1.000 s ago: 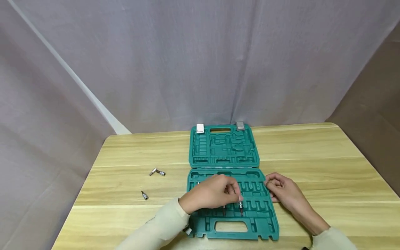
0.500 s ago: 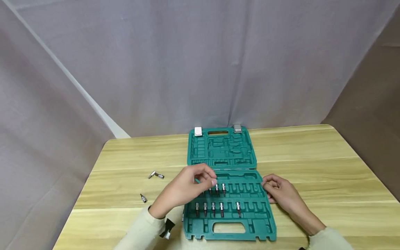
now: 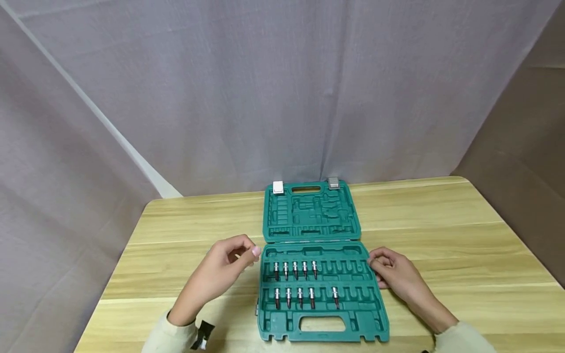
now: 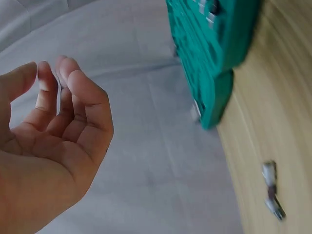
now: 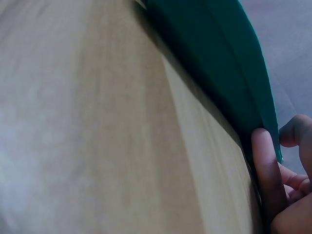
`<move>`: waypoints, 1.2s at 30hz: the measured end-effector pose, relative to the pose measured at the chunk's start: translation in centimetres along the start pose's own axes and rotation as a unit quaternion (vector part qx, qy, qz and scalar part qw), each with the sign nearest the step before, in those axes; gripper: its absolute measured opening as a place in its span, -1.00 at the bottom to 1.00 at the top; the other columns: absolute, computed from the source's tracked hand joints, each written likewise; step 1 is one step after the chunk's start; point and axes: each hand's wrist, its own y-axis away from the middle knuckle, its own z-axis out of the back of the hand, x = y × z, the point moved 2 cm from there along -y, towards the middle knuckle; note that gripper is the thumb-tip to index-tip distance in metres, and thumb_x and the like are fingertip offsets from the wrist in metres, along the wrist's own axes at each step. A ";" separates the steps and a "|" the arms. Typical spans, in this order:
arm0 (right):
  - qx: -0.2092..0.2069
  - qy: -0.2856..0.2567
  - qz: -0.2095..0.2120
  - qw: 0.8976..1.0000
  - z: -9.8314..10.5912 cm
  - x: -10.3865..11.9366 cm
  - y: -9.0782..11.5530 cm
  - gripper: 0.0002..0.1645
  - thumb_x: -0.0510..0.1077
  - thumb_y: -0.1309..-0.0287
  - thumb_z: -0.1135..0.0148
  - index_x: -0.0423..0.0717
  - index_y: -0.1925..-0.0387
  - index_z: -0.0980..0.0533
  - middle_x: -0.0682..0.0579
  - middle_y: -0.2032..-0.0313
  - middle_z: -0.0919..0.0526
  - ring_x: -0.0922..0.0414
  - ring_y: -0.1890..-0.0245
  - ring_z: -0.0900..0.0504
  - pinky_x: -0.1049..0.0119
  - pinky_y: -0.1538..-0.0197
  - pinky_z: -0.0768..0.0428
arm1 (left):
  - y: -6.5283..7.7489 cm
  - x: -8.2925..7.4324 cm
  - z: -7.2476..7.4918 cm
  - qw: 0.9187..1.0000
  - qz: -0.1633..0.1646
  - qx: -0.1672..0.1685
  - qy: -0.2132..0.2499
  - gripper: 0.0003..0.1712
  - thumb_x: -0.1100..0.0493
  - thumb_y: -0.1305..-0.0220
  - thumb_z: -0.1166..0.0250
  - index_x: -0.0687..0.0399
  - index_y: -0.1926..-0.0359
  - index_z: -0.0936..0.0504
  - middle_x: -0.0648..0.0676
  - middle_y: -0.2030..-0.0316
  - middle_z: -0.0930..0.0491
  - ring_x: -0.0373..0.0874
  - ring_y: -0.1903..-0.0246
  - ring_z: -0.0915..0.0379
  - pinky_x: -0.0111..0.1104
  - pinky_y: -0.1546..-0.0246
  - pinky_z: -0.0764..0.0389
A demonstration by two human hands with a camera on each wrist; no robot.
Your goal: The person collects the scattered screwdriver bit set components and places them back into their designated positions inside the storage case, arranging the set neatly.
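A green tool case (image 3: 324,335) lies unfolded on the table, with bit sockets (image 3: 295,269) standing in two rows of its near half. The lower row has one bit socket (image 3: 335,297) apart from the others. My left hand (image 3: 222,264) hovers left of the case, fingers loosely bent and nothing between them; the left wrist view shows this bare palm too. At the case's right edge, my right hand (image 3: 393,269) holds the rim: one finger (image 5: 265,151) lies along the outer wall and the thumb is by the top edge.
Two small bit sockets (image 4: 271,190) lie end to end on the wooden table (image 3: 441,220) in the left wrist view; the left arm hides that spot in the head view. A grey curtain (image 3: 265,98) hangs behind the table.
My left hand has let go of a bit socket in the lower row and moved left, off the case. My right hand has stayed at the right edge.
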 end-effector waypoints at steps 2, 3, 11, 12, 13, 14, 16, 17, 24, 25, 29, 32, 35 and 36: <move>-0.001 -0.003 0.001 1.000 -0.1 0.1 0.0 -0.63 -0.13 -0.51 -0.18 -0.30 -0.18 -0.51 0.02 0.42 -0.58 0.17 0.52 -0.60 0.28 0.34 -0.72 | 0.5 0.6 0.4 1.000 0.007 -0.007 -0.014 -0.81 0.05 -0.56 -0.28 -0.09 0.28 -0.68 -0.09 0.37 -0.61 -0.21 0.45 -0.45 -0.38 0.41 -0.55; -0.001 -0.002 0.001 1.000 -0.1 0.1 0.0 -0.62 -0.13 -0.52 -0.18 -0.30 -0.18 -0.51 0.02 0.42 -0.58 0.17 0.52 -0.60 0.28 0.35 -0.72 | 0.7 0.9 0.6 1.000 0.009 -0.009 -0.025 -0.82 0.05 -0.55 -0.29 -0.09 0.26 -0.69 -0.10 0.35 -0.62 -0.21 0.41 -0.48 -0.37 0.37 -0.57; 0.000 0.001 0.005 1.000 -0.3 0.2 0.0 -0.63 -0.13 -0.51 -0.18 -0.31 -0.16 -0.51 0.02 0.43 -0.59 0.17 0.52 -0.61 0.28 0.35 -0.72 | 3.1 3.9 2.6 0.995 0.030 -0.024 -0.092 -0.93 0.16 -0.49 -0.35 -0.16 0.19 -0.70 -0.19 0.20 -0.69 -0.28 0.22 -0.59 -0.34 0.19 -0.65; -0.001 0.002 0.006 1.000 -0.2 0.2 0.0 -0.63 -0.13 -0.52 -0.18 -0.31 -0.17 -0.51 0.02 0.42 -0.59 0.18 0.52 -0.61 0.28 0.35 -0.72 | 3.4 4.3 2.9 0.994 0.027 -0.027 -0.098 -0.93 0.17 -0.49 -0.36 -0.15 0.18 -0.71 -0.19 0.19 -0.70 -0.29 0.21 -0.59 -0.35 0.19 -0.65; -0.002 0.003 0.007 1.000 -0.2 0.2 0.0 -0.63 -0.13 -0.52 -0.18 -0.31 -0.17 -0.51 0.02 0.42 -0.59 0.18 0.52 -0.61 0.28 0.35 -0.72 | 3.6 4.6 3.1 0.994 0.022 -0.029 -0.103 -0.94 0.17 -0.49 -0.36 -0.12 0.16 -0.72 -0.18 0.18 -0.70 -0.29 0.20 -0.60 -0.35 0.19 -0.65; -0.002 0.003 0.007 1.000 -0.2 0.2 0.0 -0.63 -0.13 -0.52 -0.18 -0.31 -0.17 -0.51 0.02 0.42 -0.59 0.18 0.52 -0.61 0.28 0.35 -0.72 | 3.8 5.0 3.4 0.994 0.017 -0.031 -0.107 -0.95 0.18 -0.49 -0.36 -0.10 0.15 -0.72 -0.17 0.16 -0.71 -0.29 0.20 -0.60 -0.36 0.20 -0.65; -0.003 0.003 0.007 1.000 -0.2 0.2 0.0 -0.64 -0.15 -0.51 -0.17 -0.31 -0.17 -0.50 0.02 0.41 -0.59 0.18 0.52 -0.61 0.28 0.35 -0.72 | 4.4 5.7 3.9 0.992 0.014 -0.029 -0.124 -0.93 0.16 -0.50 -0.34 -0.07 0.09 -0.74 -0.17 0.13 -0.73 -0.30 0.16 -0.61 -0.33 0.17 -0.63; -0.002 0.001 0.006 1.000 -0.2 0.2 0.0 -0.64 -0.14 -0.51 -0.18 -0.31 -0.17 -0.51 0.02 0.42 -0.58 0.18 0.52 -0.61 0.28 0.35 -0.71 | 4.6 6.1 4.2 0.991 0.011 -0.024 -0.134 -0.92 0.16 -0.51 -0.33 -0.06 0.07 -0.74 -0.16 0.11 -0.73 -0.29 0.14 -0.61 -0.28 0.13 -0.64; -0.005 0.006 0.005 1.000 -0.1 0.1 0.0 -0.64 -0.13 -0.51 -0.19 -0.31 -0.15 -0.51 0.03 0.43 -0.59 0.17 0.52 -0.61 0.28 0.35 -0.72 | 5.9 8.9 6.1 0.977 -0.057 0.053 -0.199 -0.69 0.46 -0.39 -0.30 0.05 -0.03 -0.72 0.01 -0.06 -0.70 -0.04 0.01 -0.65 -0.05 -0.04 -0.66; -0.007 0.008 0.004 1.000 -0.1 0.1 0.0 -0.64 -0.13 -0.50 -0.18 -0.30 -0.15 -0.52 0.03 0.43 -0.59 0.18 0.52 -0.62 0.28 0.35 -0.72 | 6.0 9.3 6.3 0.973 -0.068 0.054 -0.213 -0.65 0.49 -0.34 -0.32 0.03 -0.02 -0.72 0.00 -0.04 -0.70 -0.02 0.01 -0.65 -0.08 -0.02 -0.67; -0.008 0.012 0.005 1.000 0.0 0.0 -0.1 -0.64 -0.13 -0.50 -0.18 -0.29 -0.16 -0.51 0.04 0.42 -0.60 0.18 0.51 -0.62 0.28 0.34 -0.73 | 6.4 10.6 6.5 0.966 -0.094 0.058 -0.232 -0.59 0.55 -0.21 -0.39 0.05 0.02 -0.72 -0.02 0.05 -0.71 -0.06 0.09 -0.66 -0.16 0.06 -0.70; -0.007 0.011 0.008 1.000 -0.1 0.0 0.0 -0.63 -0.12 -0.51 -0.18 -0.30 -0.16 -0.51 0.03 0.42 -0.60 0.17 0.51 -0.61 0.28 0.34 -0.72 | 6.4 11.5 6.4 0.969 -0.080 0.063 -0.224 -0.61 0.53 -0.17 -0.44 0.10 0.03 -0.73 0.00 0.09 -0.69 -0.08 0.10 -0.66 -0.20 0.07 -0.71; -0.008 0.012 0.008 1.000 -0.1 0.0 0.0 -0.63 -0.10 -0.51 -0.19 -0.29 -0.15 -0.51 0.03 0.43 -0.60 0.17 0.52 -0.61 0.28 0.34 -0.72 | 6.2 11.9 6.2 0.973 -0.050 0.059 -0.216 -0.65 0.51 -0.18 -0.45 0.13 0.05 -0.74 -0.01 0.13 -0.69 -0.11 0.14 -0.66 -0.26 0.10 -0.71; -0.008 0.012 0.007 1.000 0.0 0.0 0.0 -0.63 -0.10 -0.51 -0.19 -0.29 -0.15 -0.52 0.03 0.44 -0.60 0.18 0.51 -0.60 0.28 0.34 -0.72 | 6.0 12.0 6.1 0.974 -0.042 0.056 -0.217 -0.68 0.49 -0.19 -0.46 0.13 0.07 -0.75 -0.02 0.15 -0.69 -0.14 0.17 -0.65 -0.28 0.12 -0.71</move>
